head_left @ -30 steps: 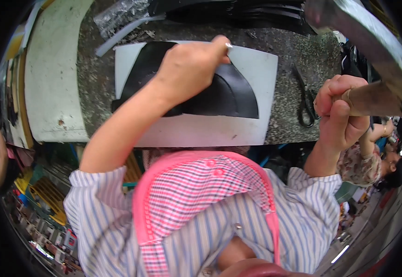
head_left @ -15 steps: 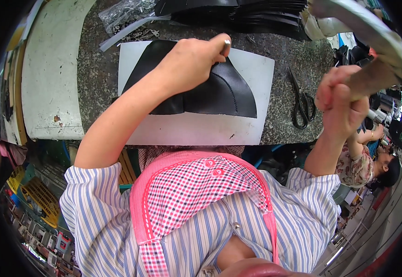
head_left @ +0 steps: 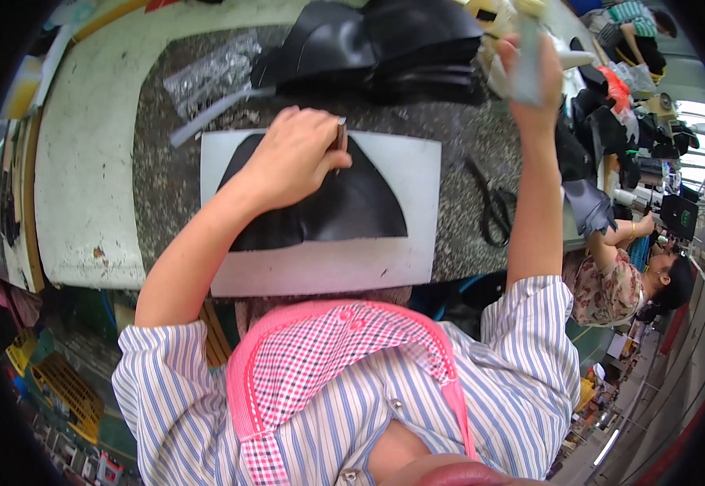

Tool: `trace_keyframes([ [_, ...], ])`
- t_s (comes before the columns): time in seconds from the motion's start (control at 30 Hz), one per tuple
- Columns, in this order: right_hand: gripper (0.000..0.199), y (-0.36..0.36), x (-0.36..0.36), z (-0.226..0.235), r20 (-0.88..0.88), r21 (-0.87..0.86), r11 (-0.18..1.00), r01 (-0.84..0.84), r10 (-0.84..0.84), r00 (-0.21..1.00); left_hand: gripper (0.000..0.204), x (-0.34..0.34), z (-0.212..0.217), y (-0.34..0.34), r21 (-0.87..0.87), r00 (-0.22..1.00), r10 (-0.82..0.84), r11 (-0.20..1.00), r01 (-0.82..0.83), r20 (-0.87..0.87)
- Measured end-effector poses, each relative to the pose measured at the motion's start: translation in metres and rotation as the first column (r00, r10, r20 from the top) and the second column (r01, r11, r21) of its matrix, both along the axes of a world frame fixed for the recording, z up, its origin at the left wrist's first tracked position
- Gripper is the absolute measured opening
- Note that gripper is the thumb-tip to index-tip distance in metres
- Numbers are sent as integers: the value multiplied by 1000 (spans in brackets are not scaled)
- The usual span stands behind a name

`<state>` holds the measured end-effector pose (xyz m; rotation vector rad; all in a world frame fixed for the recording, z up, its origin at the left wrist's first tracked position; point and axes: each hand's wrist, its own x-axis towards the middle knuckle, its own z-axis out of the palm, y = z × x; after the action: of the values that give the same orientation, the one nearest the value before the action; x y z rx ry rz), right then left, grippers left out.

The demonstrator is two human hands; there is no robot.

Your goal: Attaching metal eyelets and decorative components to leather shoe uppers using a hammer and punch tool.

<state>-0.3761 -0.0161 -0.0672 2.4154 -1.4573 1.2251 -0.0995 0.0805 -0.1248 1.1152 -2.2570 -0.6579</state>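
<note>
While the left hand pinches a small marking tool at the black leather piece's twelve o'clock tip on white paper, trace slowly, pressing flat; right hand, raised at one o'clock, grips something blurred.

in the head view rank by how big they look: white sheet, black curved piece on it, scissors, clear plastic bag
1. white sheet
2. black curved piece, partly hidden by the left hand
3. and 4. clear plastic bag and scissors look too alike to rank.
</note>
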Motion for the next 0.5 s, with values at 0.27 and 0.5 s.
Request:
trace_keyframes([
  [0.27,41,-69,34,-4,-240,297,949,109,-36,970,6,43,26,14,390,911,262,912,-127,-318],
  [0.5,18,-22,49,37,59,110,994,3,-9,998,14,279,33,-22,577,578,611,769,-274,-540],
])
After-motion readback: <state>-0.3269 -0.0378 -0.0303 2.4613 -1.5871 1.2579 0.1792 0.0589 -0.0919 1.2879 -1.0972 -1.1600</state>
